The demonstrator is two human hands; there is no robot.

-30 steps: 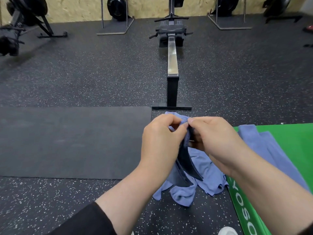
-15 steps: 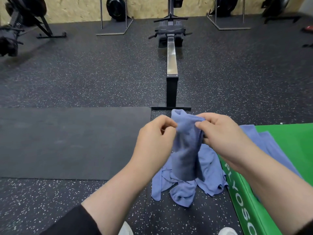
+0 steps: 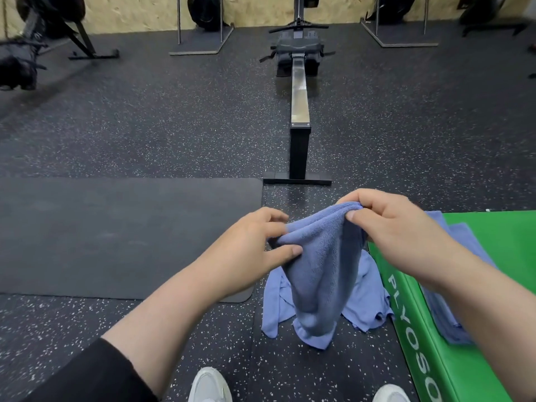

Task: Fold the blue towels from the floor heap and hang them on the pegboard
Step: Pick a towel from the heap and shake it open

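I'm pinching the soft blue terry towel (image 3: 319,274) at centre frame, left hand (image 3: 249,253) on its near edge, right hand (image 3: 397,227) on the top corner, and should be spreading both apart evenly above the crumpled blue floor heap (image 3: 367,297).

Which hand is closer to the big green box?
Right. The right hand pinches the held towel just above the green box's near corner. The left hand grips the towel's other side, farther from the box.
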